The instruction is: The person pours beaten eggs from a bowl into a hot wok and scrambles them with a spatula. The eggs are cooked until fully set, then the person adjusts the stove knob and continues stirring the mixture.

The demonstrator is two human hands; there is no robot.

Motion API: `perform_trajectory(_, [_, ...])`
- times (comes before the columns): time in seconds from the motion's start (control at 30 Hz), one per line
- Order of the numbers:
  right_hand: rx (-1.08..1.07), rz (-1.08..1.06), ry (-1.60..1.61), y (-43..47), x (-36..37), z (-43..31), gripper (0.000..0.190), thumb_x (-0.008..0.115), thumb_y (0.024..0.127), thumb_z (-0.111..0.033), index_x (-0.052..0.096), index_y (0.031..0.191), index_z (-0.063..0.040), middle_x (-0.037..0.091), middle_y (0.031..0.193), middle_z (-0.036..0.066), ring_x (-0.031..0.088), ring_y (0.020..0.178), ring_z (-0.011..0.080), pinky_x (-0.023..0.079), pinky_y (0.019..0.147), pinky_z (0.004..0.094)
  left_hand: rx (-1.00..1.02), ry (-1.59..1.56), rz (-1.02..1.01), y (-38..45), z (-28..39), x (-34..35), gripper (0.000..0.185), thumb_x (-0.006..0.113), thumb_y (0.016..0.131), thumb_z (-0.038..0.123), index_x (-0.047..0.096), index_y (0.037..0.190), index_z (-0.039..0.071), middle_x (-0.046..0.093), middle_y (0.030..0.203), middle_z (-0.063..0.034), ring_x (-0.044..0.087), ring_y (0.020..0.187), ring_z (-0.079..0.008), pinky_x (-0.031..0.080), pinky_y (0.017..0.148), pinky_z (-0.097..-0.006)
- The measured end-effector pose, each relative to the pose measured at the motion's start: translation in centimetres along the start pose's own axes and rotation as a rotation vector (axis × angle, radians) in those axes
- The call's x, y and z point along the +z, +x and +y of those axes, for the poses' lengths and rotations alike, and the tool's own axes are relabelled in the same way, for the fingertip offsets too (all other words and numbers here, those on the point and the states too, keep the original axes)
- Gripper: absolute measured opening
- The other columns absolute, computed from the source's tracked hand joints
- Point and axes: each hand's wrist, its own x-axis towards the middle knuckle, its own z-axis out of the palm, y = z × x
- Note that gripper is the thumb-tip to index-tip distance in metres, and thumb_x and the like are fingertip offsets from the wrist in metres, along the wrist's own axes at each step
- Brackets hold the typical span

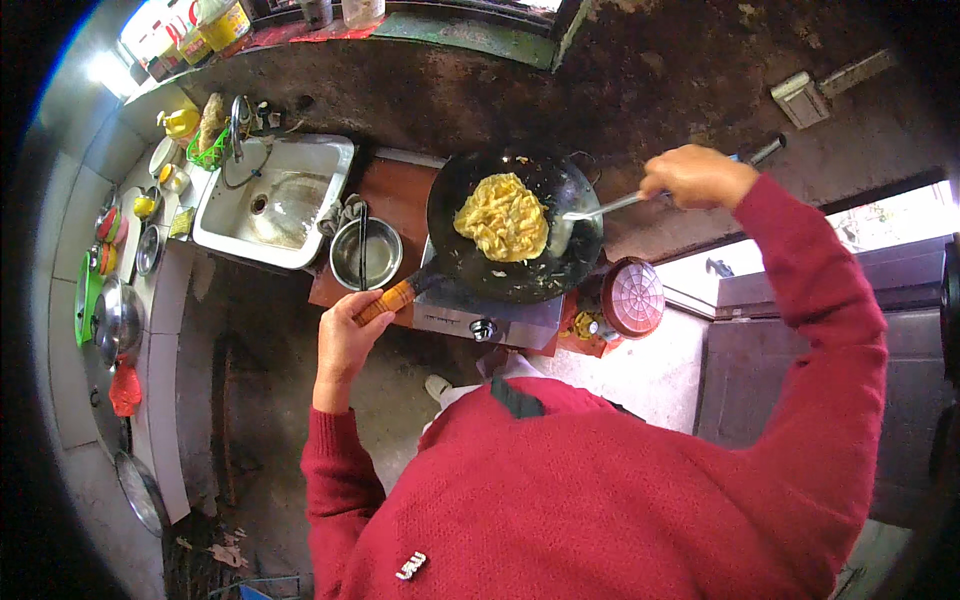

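Note:
My left hand (349, 334) grips the wooden handle (388, 302) of a dark wok (472, 279), which rests on a gas stove (457, 319). In the wok lies a folded, crumpled mass of cooked egg (504, 219), yellow with some browning. My right hand (694, 177) is closed around the shaft of a metal spatula (616, 204). Its head touches the wok's inner right side, beside the egg and apart from it. Just left of the wok, a steel bowl (382, 251) has dark chopsticks (363, 247) lying across it.
A white sink (307, 202) with a faucet (238, 127) is at the left. A grey cloth (341, 215) lies by its edge. Jars, dishes and a steel pot (120, 319) line the left counter. Right of the stove is a round pink plastic lid (634, 298).

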Motion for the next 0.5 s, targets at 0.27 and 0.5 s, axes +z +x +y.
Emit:
perform_trajectory(0.27, [0.097, -0.069, -0.111, -0.1, -3.6, -1.4, 0.040, 0.068, 0.073, -0.001, 0.078, 0.107, -0.019, 0.075, 0.106, 0.013, 0.070, 0.101, 0.0364, 0.057, 0.082, 0.0483, 0.020, -0.020, -0.001, -0.2, -0.7, -0.6, 0.037, 0.084, 0.079, 0.013, 0.073, 0.111, -0.002, 0.075, 0.102, -0.0150, 0.073, 0.090, -0.0203, 0.056, 0.083, -0.0314])
perform_trajectory(0.5, [0.116, -0.085, -0.052, 2.6, -3.8, -4.6, 0.047, 0.067, 0.071, 0.004, 0.077, 0.112, -0.017, 0.074, 0.106, 0.016, 0.070, 0.103, 0.0371, 0.056, 0.085, 0.0471, 0.010, -0.042, 0.001, -0.1, -0.7, -0.3, 0.038, 0.084, 0.079, 0.013, 0.073, 0.112, -0.002, 0.075, 0.099, -0.0148, 0.073, 0.089, -0.0205, 0.056, 0.083, -0.0310])
